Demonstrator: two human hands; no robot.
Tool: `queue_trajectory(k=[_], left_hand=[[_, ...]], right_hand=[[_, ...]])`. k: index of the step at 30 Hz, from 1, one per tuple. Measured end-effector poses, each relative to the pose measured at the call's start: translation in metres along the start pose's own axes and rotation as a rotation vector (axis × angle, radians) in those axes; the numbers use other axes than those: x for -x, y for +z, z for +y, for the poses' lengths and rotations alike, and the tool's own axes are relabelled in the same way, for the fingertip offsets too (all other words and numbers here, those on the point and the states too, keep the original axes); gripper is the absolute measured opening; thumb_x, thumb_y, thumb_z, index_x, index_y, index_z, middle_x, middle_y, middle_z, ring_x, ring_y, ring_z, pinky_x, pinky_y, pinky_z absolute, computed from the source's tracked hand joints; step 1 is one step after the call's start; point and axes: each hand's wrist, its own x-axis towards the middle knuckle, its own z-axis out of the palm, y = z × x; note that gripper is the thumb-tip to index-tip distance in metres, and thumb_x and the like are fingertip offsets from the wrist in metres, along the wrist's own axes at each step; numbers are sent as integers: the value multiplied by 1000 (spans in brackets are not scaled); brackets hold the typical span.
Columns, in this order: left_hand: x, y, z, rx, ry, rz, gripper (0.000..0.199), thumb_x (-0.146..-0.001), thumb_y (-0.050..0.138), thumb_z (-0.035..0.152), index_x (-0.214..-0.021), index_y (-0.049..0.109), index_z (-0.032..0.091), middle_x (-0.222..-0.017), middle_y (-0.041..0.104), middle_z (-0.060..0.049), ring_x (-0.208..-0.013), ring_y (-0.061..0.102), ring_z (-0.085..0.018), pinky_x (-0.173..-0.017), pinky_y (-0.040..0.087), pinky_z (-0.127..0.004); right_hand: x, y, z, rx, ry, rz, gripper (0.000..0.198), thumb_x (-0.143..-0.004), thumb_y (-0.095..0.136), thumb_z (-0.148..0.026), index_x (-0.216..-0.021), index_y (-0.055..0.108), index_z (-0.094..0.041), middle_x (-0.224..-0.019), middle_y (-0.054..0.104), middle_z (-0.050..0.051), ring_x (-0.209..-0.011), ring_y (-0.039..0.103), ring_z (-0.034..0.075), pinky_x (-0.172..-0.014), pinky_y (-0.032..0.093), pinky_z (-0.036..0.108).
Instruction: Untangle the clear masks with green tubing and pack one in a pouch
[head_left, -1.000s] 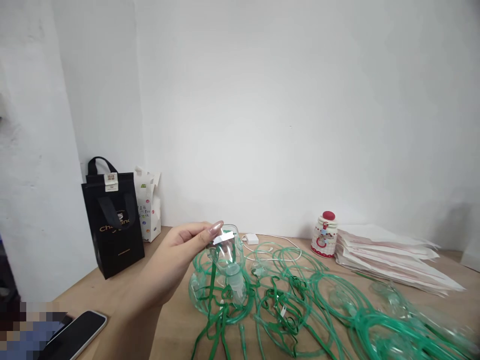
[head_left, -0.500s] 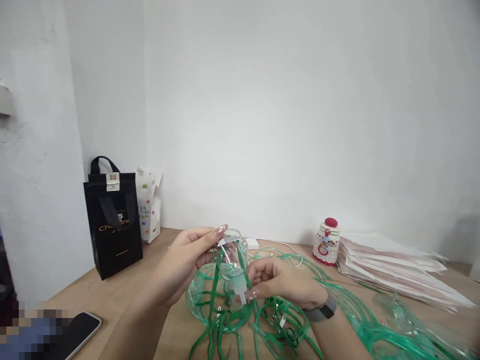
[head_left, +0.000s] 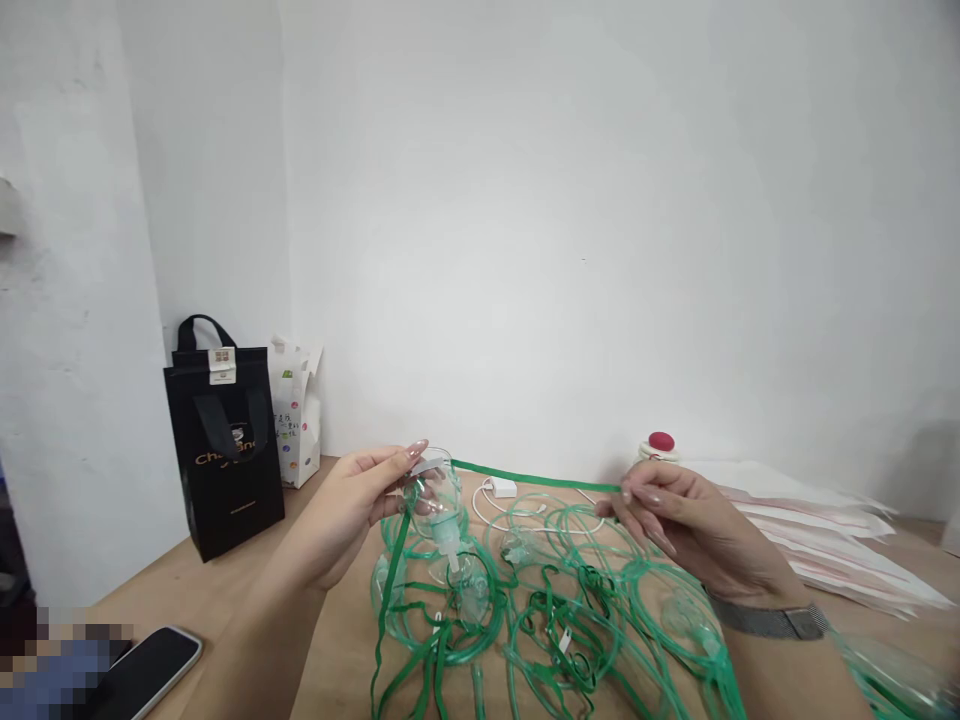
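Pinched by its upper edge in my left hand (head_left: 386,485) is a clear oxygen mask (head_left: 435,495), raised over the table with its pale connector pointing down. A green elastic strap (head_left: 536,476) stretches almost level from the mask to my right hand (head_left: 667,505), whose thumb and fingers close on its far part. From the mask's left side another length of strap hangs down. Beneath both hands lie coils of green tubing (head_left: 495,625) with more clear masks (head_left: 472,590) and tangled green straps (head_left: 551,610).
A black paper bag (head_left: 232,450) and a white printed bag (head_left: 300,420) stand at the back left. The phone (head_left: 142,675) lies front left. A white charger (head_left: 501,488) with cable, a red-lidded jar (head_left: 660,445) and a paper stack (head_left: 817,540) sit toward the back and right.
My right hand has moved right and up from beside the mask's connector, drawing the green strap out straight. My left hand has shifted slightly left, still holding the mask.
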Motion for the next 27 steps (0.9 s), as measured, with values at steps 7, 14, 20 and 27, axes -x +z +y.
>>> queue_trajectory(k=[7, 14, 20, 27], left_hand=[[-1, 4, -5, -87, -20, -30, 30, -75, 65, 41, -65, 67, 13, -67, 58, -2, -66, 50, -12, -65, 44, -23], [0, 11, -4, -128, -31, -51, 32, -76, 63, 43, -66, 69, 14, -65, 58, -1, -65, 50, -13, -66, 43, -25], [-3, 14, -13, -111, 55, 78, 22, -73, 67, 38, -79, 73, 18, -97, 68, -5, -100, 54, -20, -89, 37, -28], [-3, 24, -16, 14, 80, 123, 24, -71, 67, 41, -73, 71, 17, -70, 63, -1, -80, 54, -17, -74, 40, -26]], right_hand=[[0, 1, -4, -341, -318, 368, 5, -75, 65, -31, -78, 68, -30, -76, 67, -5, -67, 60, 11, -75, 55, 27], [-6, 7, -3, -104, -451, 471, 26, -67, 71, -21, -91, 69, -30, -104, 67, -4, -98, 60, 16, -90, 50, 30], [-7, 8, -12, -192, -502, 524, 21, -64, 78, -39, -66, 66, -21, -55, 49, -7, -58, 52, 8, -75, 52, 24], [0, 35, -12, -21, -158, 318, 19, -78, 66, -34, -63, 63, -23, -106, 59, 2, -108, 49, 20, -96, 40, 35]])
